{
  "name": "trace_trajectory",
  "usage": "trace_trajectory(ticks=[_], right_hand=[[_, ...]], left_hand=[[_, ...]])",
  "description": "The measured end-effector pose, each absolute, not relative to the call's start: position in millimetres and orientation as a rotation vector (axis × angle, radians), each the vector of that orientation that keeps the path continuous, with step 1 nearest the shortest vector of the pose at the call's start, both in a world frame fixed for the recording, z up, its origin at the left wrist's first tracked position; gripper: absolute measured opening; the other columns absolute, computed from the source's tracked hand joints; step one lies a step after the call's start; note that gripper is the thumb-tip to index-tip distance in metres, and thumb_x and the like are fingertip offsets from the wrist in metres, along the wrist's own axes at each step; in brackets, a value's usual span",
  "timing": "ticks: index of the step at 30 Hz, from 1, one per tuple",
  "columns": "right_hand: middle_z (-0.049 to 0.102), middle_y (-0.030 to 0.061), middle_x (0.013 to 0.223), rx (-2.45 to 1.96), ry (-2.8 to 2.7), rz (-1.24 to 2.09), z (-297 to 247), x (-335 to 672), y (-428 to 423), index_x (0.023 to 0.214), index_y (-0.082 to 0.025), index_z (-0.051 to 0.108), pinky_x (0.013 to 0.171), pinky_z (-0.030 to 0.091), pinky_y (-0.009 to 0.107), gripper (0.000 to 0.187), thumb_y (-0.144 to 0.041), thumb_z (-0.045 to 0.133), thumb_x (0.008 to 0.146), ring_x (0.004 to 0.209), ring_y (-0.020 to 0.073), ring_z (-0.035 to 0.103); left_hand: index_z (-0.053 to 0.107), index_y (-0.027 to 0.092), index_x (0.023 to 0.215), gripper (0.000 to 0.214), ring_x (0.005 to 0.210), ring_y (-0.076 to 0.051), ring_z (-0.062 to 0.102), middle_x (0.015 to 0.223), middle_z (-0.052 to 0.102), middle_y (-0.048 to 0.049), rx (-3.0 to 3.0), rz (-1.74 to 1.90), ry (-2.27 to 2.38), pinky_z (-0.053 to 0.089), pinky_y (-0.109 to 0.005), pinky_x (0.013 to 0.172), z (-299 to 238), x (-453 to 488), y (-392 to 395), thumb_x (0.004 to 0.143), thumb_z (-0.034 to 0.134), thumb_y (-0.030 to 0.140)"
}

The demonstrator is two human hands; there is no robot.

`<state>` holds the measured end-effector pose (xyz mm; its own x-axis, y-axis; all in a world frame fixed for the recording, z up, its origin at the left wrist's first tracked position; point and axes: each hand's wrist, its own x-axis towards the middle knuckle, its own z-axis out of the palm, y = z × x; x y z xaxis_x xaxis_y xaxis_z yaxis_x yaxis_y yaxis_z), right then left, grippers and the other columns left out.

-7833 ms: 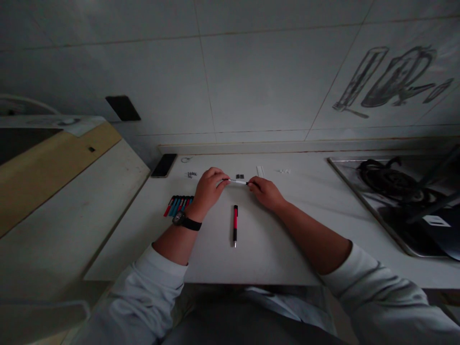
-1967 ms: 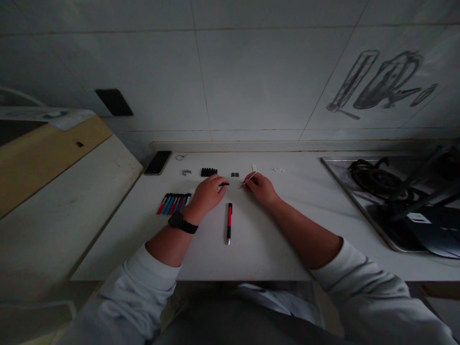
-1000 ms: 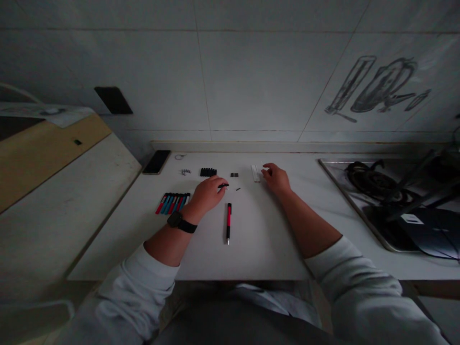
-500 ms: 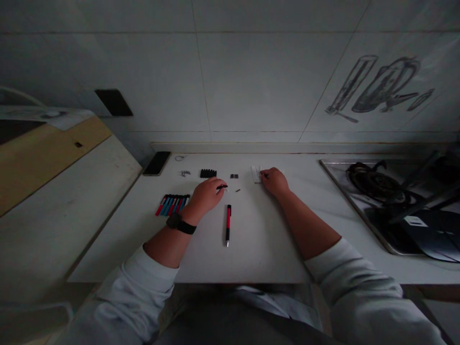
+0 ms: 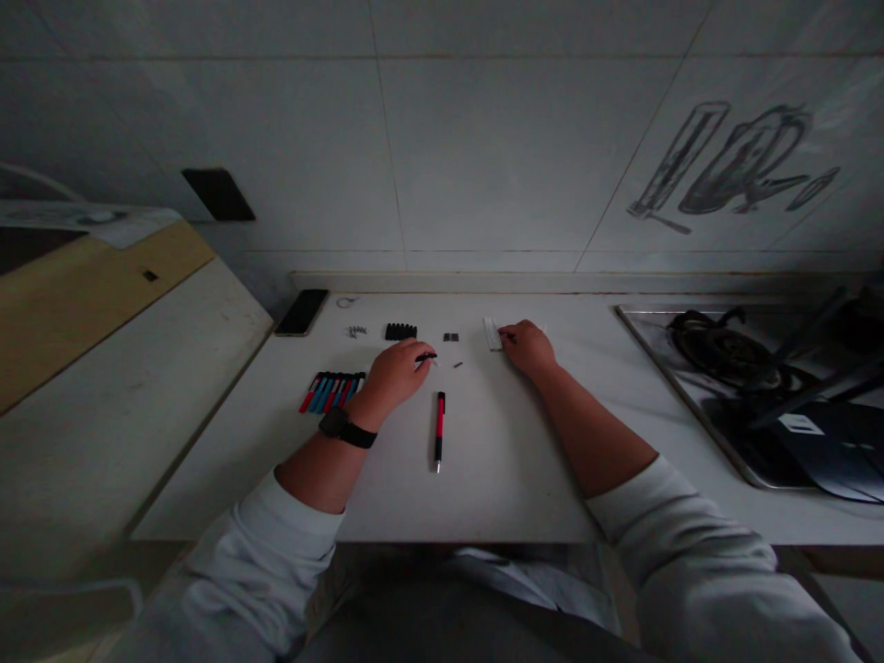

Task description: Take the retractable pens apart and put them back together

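My left hand, with a black watch on its wrist, pinches a small black pen part whose kind is too small to tell. My right hand has its fingertips closed at the right edge of a row of thin, whitish pen refills; whether a refill is between them is hidden. A red and black pen lies on the counter between my forearms, tip towards me. Just right of my left fingertips lies a tiny metallic piece.
Red, blue and white pen barrels lie left of my left hand. Behind are springs, black grips, small dark parts and a phone. A gas stove borders the counter on the right.
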<state>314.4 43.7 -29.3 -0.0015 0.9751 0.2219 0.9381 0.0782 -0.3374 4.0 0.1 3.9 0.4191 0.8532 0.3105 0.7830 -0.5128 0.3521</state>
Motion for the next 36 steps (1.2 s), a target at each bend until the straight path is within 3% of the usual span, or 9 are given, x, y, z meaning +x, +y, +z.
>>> trace_trajectory(ticks=[11,15,22,36], right_hand=[[0.071,0.0122,0.108,-1.836,-1.897,0.115,-25.3,311.6,40.1,0.115,-0.020,0.078,0.086,0.051,0.032,0.029,-0.025,0.059,0.094,0.088,0.0213,0.066],[0.070,0.0104,0.111,-1.594,-1.972,0.101,-15.1,297.8,27.7,0.117,-0.020,0.076,0.083,0.051,0.030,0.029,-0.024,0.057,0.096,0.080,0.0176,0.065],[0.072,0.0091,0.105,-1.087,-2.455,0.110,-12.5,257.0,7.6,0.108,-0.021,0.078,0.095,0.046,0.035,0.022,-0.029,0.060,0.099,0.098,0.0220,0.063],[0.073,0.0091,0.108,-1.525,-2.491,-0.069,-4.9,259.1,41.3,0.108,-0.024,0.079,0.089,0.040,0.035,0.026,-0.026,0.054,0.100,0.098,0.0234,0.062]], left_hand=[[0.073,0.021,0.112,0.021,0.099,-0.020,0.068,0.111,0.072,-0.0061,2.511,0.676,1.473,0.053,-0.034,0.090,5.4,3.5,1.0,0.096,0.060,0.020],[0.074,0.022,0.112,0.021,0.100,-0.021,0.068,0.110,0.072,-0.0061,2.501,0.666,1.507,0.053,-0.033,0.089,6.2,2.7,2.4,0.096,0.060,0.021],[0.074,0.022,0.113,0.021,0.102,-0.021,0.067,0.111,0.072,-0.0063,2.498,0.717,1.518,0.053,-0.032,0.090,6.8,2.6,2.0,0.096,0.060,0.023],[0.073,0.022,0.113,0.022,0.102,-0.021,0.067,0.113,0.071,-0.0061,2.466,0.709,1.502,0.054,-0.033,0.091,12.6,2.8,-0.3,0.096,0.060,0.021]])
